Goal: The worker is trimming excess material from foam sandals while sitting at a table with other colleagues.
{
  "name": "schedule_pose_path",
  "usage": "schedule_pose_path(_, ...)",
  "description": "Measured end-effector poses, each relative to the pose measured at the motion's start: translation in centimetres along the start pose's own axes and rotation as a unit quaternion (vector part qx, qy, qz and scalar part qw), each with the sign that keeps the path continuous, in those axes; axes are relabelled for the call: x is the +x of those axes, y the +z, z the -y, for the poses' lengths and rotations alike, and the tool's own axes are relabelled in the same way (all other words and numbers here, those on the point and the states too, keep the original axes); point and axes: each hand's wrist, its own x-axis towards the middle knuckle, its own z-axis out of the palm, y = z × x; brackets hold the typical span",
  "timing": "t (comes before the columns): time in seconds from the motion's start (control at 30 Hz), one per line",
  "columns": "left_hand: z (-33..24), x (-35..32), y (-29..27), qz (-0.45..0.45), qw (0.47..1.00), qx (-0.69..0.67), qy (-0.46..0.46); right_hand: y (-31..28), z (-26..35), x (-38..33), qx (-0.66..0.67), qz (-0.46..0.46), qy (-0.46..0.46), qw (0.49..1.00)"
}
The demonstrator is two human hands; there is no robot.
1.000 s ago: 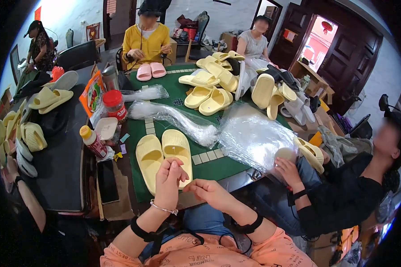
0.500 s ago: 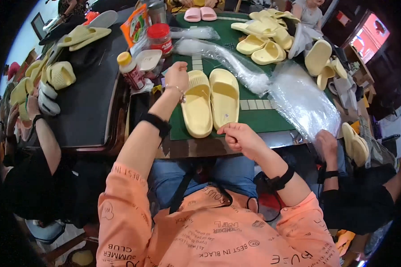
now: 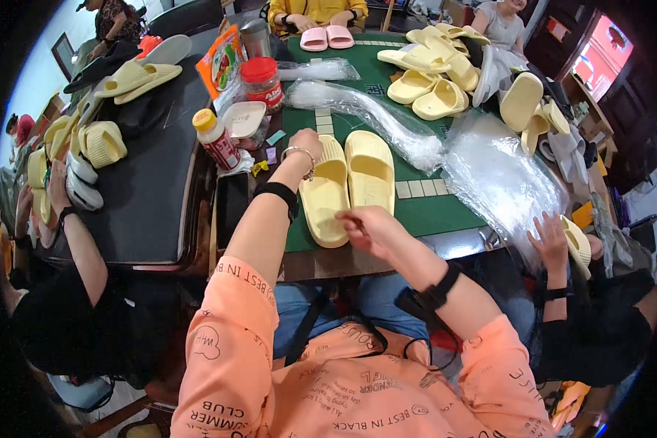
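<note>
On green cloth (image 3: 432, 221), two yellow slippers (image 3: 371, 157) near left hand (image 3: 304, 144), grip unclear, and right hand (image 3: 371, 228), grip narrow

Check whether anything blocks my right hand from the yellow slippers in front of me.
Nothing visible does: the right hand is at the heel ends of the yellow slippers, with no object showing between. The clear plastic bundle lies beyond their toes.

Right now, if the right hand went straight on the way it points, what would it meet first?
Probably the left yellow slipper of the pair, though how high the right hand sits above it is unclear.
</note>
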Motion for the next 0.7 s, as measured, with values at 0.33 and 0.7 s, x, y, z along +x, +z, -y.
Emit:
schedule_pose_path(0.33, 3.5, 5.1, 3.3, 0.111, 0.980, 0.095, -0.135, 4.2, 2.5, 8.6, -0.017, -0.013, -0.080, 0.997)
schedule_pose_path(0.7, -0.8, 1.0, 1.2, 0.006, 0.988, -0.079, -0.133, -3.9, 3.1, -4.2, -0.557, -0.116, -0.279, 0.774)
